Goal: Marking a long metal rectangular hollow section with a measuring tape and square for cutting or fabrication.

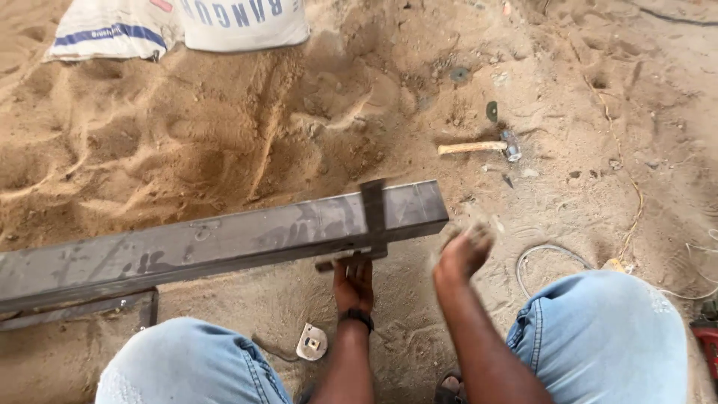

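A long grey steel box beam (pixel 224 243) lies across the sandy ground, its cut end at the right. A metal try square (pixel 372 217) lies over the beam near that end. My left hand (pixel 353 284), with a dark wristband, presses the square's stock against the beam's near side. My right hand (pixel 465 251) hovers just right of the beam's end, blurred by motion, its fingers curled; whether it holds something small I cannot tell.
A hammer with a wooden handle (pixel 482 147) lies on the sand beyond the beam. A small tape measure (pixel 311 343) sits between my knees. A wire loop (pixel 550 258) lies to the right, white sacks (pixel 187 26) at the back, a red tool (pixel 704 337) at the right edge.
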